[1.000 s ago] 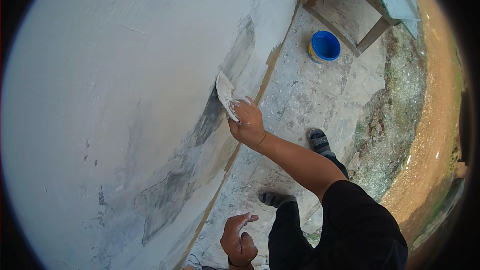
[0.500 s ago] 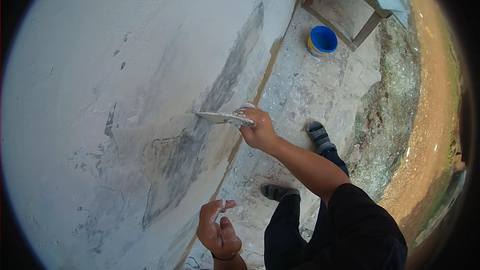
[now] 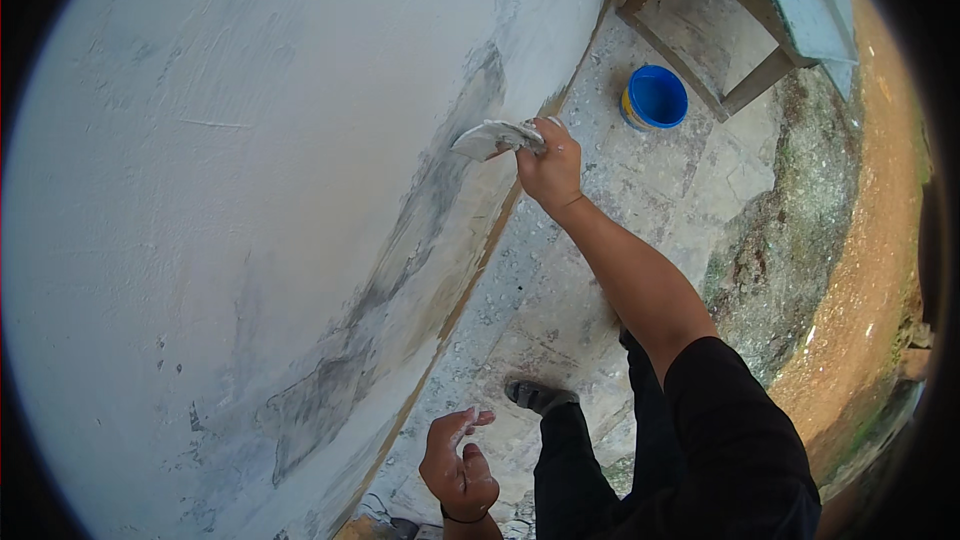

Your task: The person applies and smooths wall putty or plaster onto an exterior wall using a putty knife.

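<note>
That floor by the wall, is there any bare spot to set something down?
Yes: the paved strip between the wall and the right hand's forearm is bare, as is the patch between the blue bucket and the mossy edge. It is crowded near the shoe, the left hand and under the wooden bench.

We can't see the trowel [image 3: 487, 139] handle, it's buried in the right hand [image 3: 549, 162]. Wooden stand [image 3: 745, 0] is cut off by the upper rim. One shoe [image 3: 538, 397] is half behind the trouser leg [image 3: 580, 460]; the other is hidden.
</note>
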`<move>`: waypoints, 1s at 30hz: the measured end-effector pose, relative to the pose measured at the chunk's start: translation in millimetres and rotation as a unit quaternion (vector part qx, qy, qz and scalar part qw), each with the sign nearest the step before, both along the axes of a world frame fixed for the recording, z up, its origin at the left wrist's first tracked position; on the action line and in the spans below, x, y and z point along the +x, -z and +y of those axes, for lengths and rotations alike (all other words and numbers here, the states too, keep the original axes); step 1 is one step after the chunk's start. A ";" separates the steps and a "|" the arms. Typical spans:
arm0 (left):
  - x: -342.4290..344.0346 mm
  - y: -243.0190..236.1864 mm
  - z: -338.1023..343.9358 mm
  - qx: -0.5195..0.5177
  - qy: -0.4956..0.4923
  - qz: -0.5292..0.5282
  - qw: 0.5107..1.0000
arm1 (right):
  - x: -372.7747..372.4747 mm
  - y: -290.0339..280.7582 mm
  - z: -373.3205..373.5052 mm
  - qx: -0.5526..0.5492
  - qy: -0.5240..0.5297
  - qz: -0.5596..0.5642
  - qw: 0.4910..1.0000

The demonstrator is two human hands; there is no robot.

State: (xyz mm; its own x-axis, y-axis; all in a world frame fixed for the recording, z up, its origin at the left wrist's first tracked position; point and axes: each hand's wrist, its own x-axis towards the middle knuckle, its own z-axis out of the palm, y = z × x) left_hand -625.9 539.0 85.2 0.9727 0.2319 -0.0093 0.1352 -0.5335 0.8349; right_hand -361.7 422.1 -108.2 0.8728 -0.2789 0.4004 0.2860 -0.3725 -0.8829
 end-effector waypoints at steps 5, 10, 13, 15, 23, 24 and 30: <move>10.9 1.3 -13.2 -0.006 0.008 -0.012 1.000 | -29.5 -5.2 -22.6 0.074 -0.078 0.065 0.992; -1.0 1.2 -5.2 -0.010 0.022 -0.037 0.999 | -62.0 -16.1 33.7 0.028 -0.064 -0.072 0.995; -25.4 0.4 15.2 -0.037 0.011 -0.032 0.999 | -100.9 -25.3 87.2 0.002 -0.048 -0.057 0.997; -45.3 0.4 33.0 -0.030 0.006 -0.045 0.999 | -129.2 -30.1 118.1 0.012 -0.068 -0.103 0.992; -118.9 -9.0 103.9 -0.019 0.017 -0.022 0.999 | -241.9 -45.3 192.6 0.028 -0.127 -0.057 0.990; -123.7 -10.5 109.4 -0.018 0.020 -0.023 0.999 | -251.4 -50.6 195.8 0.025 -0.126 -0.059 0.990; -136.0 -19.7 125.4 -0.020 0.005 -0.026 0.999 | -278.4 -65.1 175.9 0.039 -0.158 -0.034 0.986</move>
State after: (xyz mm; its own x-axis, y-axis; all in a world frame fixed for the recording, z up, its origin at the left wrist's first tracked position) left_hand -761.9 664.4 105.0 0.9742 0.2233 0.0316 0.0869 -0.5009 0.8611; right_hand -640.2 598.1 -43.0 0.8929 -0.0288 0.4493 0.4368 -0.1866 -0.8800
